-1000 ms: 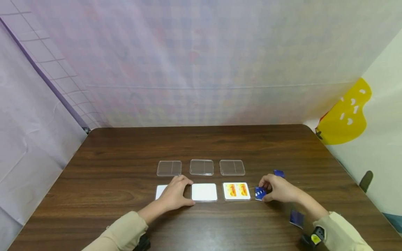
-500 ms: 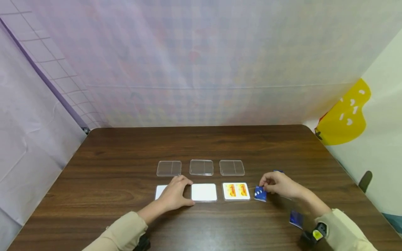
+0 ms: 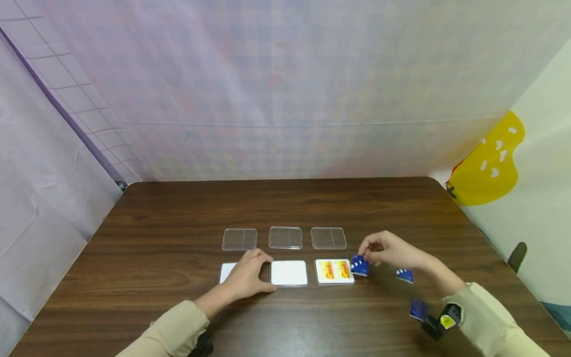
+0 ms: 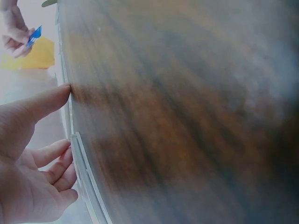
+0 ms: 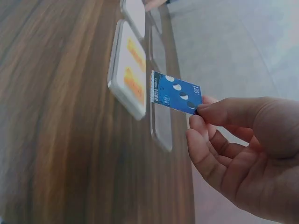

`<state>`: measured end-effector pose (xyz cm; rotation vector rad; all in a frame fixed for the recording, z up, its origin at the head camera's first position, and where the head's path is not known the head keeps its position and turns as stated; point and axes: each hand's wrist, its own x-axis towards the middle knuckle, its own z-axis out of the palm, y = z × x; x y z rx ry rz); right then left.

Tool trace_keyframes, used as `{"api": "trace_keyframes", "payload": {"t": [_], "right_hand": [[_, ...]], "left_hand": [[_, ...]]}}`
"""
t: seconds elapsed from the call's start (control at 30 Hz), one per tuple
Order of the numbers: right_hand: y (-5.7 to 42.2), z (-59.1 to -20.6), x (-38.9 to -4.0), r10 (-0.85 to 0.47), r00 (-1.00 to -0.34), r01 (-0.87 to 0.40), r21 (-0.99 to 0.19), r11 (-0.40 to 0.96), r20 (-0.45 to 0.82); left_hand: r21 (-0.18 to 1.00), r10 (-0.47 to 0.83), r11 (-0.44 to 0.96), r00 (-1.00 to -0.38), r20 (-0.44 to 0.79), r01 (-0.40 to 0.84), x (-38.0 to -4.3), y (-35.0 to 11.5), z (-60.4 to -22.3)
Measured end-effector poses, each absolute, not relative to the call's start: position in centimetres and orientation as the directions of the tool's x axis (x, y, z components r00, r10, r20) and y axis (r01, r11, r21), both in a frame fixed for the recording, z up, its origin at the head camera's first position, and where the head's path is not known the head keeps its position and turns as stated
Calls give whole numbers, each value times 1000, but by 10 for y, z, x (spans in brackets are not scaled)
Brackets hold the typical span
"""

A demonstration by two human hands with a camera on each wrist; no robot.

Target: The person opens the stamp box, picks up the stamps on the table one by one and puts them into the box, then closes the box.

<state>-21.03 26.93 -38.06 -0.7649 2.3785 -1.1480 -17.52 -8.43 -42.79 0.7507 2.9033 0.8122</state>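
In the head view my right hand (image 3: 389, 252) pinches a blue postage stamp (image 3: 360, 267) by its upper edge, close to the right side of the right-hand case. The right wrist view shows the stamp (image 5: 175, 93) between thumb and fingertips, with round white-and-dark shapes and "1.20" on it. That right-hand case (image 3: 335, 281) is flat, white inside, and bears two yellow-red stamps (image 3: 327, 270). My left hand (image 3: 247, 278) lies over the left case (image 3: 226, 270), partly hiding it. Its spread thumb and index finger are at the left corners of the white middle case (image 3: 289, 272).
Three clear lids (image 3: 285, 238) lie in a row behind the cases. To the right on the brown table (image 3: 285, 203) are another blue stamp (image 3: 405, 275) and a dark blue piece (image 3: 419, 309) near the right wrist camera (image 3: 431, 327).
My right hand has lifted the blue stamp and moved it left, toward the right-hand case. Another blue stamp behind that hand now shows. The left hand stays put.
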Motion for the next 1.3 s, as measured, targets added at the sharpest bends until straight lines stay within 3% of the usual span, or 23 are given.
{"api": "trace_keyframes", "payload": {"t": [0.37,0.63,0.9,1.3], "right_hand": [[219,-374,-219,-650,-751,-302,-814,496,-117],[176,-385,-227,-706,-705,-326,-856,401,-62],[134,-399,-226,-695,-712,-268,-879,395,-96],[106,-418,-223,-657,-753,-392,-779,489,-33]], "left_hand": [[503,463,742,-881,94,443,-174,-85,-427],[505,456,743,-884,100,440,-174,-85,-428],[508,454,738,-884,115,445,-175,-84,-428],[521,457,733,-884,100,438,-174,-84,-426]]}}
